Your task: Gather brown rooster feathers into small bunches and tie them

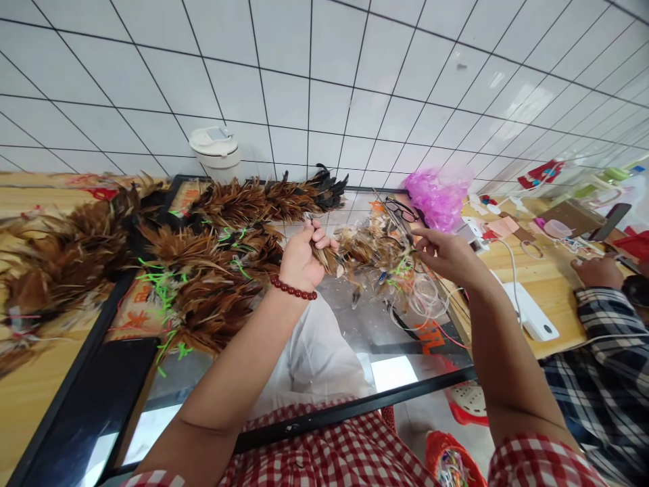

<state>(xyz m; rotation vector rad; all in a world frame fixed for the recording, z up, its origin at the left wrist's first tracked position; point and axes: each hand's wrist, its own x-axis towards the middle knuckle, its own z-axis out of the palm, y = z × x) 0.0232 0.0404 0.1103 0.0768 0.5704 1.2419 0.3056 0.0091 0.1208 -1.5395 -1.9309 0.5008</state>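
My left hand (305, 256), with a dark red bead bracelet (293, 291) at its wrist, is closed around a small bunch of brown feathers (324, 259). To its right lies a loose heap of tan and brown feathers (372, 245) on the glass top. Over the right end of that heap is my right hand (446, 253), thumb and fingertips pinched together; what they hold, if anything, is too small to make out. Bundles of brown feathers (213, 297) tied with bright green strips (161, 287) lie left of my left hand. A long brown feather bundle with a black tip (330, 189) rests behind.
A black-framed glass panel (355, 412) spans the work area. Right of it are clear tubing loops (420, 301), glasses (403, 210), a pink plastic bag (439, 196) and a white power strip (530, 311). Another person's hand (598, 272) rests at far right. A white bin (215, 150) stands behind.
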